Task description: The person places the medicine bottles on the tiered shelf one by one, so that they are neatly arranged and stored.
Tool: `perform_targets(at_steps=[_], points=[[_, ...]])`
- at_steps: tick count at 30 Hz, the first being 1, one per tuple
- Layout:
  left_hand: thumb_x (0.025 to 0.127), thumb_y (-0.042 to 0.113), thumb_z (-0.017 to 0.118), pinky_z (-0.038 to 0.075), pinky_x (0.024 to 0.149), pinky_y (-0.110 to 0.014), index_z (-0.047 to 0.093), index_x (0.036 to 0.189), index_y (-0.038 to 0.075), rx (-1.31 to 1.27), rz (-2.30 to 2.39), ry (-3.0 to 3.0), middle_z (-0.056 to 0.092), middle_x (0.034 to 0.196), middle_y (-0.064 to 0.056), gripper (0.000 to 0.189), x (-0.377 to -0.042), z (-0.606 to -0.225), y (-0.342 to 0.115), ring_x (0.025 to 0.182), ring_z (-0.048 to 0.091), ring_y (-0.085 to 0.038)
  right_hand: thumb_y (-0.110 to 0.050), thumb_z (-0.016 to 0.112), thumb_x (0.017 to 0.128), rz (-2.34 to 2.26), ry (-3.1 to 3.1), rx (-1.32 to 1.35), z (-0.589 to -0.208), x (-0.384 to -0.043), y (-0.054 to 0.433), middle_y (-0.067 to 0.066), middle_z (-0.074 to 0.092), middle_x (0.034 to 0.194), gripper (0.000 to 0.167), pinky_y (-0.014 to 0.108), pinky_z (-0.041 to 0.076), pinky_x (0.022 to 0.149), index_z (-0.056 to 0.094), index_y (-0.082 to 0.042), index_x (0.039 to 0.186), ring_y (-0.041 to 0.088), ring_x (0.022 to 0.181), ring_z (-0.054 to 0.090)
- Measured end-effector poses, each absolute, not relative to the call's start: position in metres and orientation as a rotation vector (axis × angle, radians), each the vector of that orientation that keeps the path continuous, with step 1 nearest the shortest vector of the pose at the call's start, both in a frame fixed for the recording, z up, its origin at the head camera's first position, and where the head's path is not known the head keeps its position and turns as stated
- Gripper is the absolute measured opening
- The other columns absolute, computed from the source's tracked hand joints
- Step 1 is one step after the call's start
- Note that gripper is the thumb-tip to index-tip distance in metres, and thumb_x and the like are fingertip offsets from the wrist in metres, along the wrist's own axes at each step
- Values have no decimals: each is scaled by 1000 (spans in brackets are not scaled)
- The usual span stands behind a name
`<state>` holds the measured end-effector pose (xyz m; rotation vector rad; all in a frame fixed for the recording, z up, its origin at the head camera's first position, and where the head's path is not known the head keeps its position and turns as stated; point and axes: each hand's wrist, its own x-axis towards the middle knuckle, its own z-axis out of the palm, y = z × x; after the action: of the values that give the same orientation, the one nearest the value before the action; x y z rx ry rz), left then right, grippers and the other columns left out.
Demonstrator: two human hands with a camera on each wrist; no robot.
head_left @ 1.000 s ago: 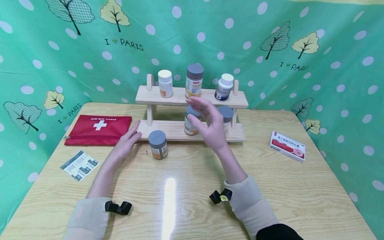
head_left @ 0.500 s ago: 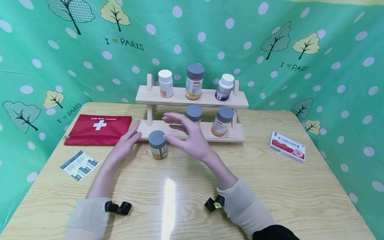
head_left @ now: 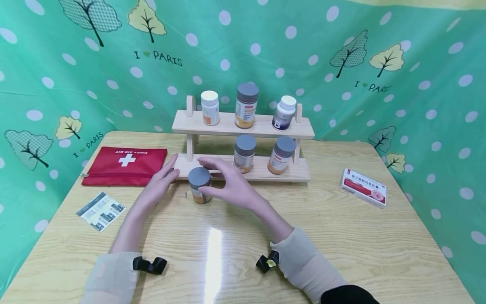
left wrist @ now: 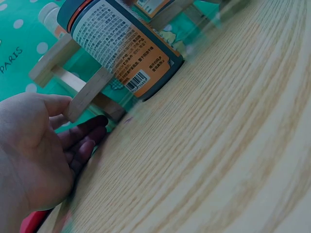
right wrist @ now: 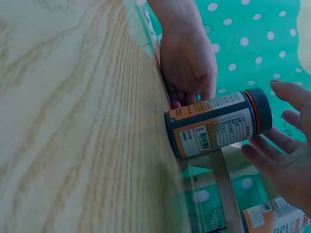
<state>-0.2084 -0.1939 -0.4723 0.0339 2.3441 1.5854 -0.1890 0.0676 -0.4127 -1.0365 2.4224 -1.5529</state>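
Note:
A grey-lidded supplement bottle with an orange and white label stands upright on the table, in front of a two-tier wooden shelf. My right hand is held around this bottle's right side, thumb in front and fingers behind. In the right wrist view, the thumb and fingers are spread near the lid, without a clear grip. My left hand rests by the left end of the lower board. One of its digits touches the board's end in the left wrist view.
Two grey-lidded bottles stand on the lower board's right half. The upper board bears a white bottle, a tall grey-lidded bottle and a white-capped bottle. A red first aid pouch and leaflet lie left, a medicine box right.
From in front of the lower board's bottles, my right hand has moved left and down to the bottle on the table. My left hand has stayed at the shelf's end.

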Motion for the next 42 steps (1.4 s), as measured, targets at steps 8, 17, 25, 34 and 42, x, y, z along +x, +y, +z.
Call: perform_targets(at_steps=[8, 17, 25, 34, 42], points=[[108, 51, 41, 17, 126, -70, 4, 163, 46, 38, 1589, 2332, -1, 176, 2, 66, -209, -472, -194, 163, 2, -37, -11, 80, 89, -1444, 2457, -1012, -419, -194, 62, 11, 55, 149, 69, 31, 54, 109, 49, -12, 151, 22, 129, 62], [108, 52, 40, 14, 127, -68, 3, 163, 46, 44, 1609, 2308, -3, 176, 2, 66, -208, -472, -196, 163, 1, -36, -14, 82, 89, -1309, 2499, -983, -423, -198, 59, 6, 60, 145, 69, 28, 53, 107, 51, -15, 150, 18, 129, 62], [108, 52, 41, 15, 126, -69, 4, 163, 47, 43, 1611, 2312, -2, 177, 2, 67, -207, -471, -195, 163, 1, -36, -15, 82, 88, -1348, 2516, -993, -424, -198, 57, 5, 63, 142, 66, 29, 55, 104, 54, -16, 147, 18, 125, 64], [108, 53, 41, 17, 126, -70, 4, 163, 45, 48, 1609, 2324, -1, 176, 2, 67, -208, -471, -195, 163, 3, -37, -14, 83, 87, -1430, 2491, -972, -426, -196, 59, 4, 64, 142, 64, 25, 55, 103, 57, -17, 146, 17, 125, 64], [108, 51, 42, 14, 128, -68, 5, 163, 47, 41, 1627, 2304, -2, 177, 1, 67, -208, -472, -196, 163, 0, -36, -15, 84, 87, -1511, 2522, -982, -420, -192, 60, 3, 63, 142, 64, 32, 58, 101, 57, -19, 146, 16, 123, 64]])
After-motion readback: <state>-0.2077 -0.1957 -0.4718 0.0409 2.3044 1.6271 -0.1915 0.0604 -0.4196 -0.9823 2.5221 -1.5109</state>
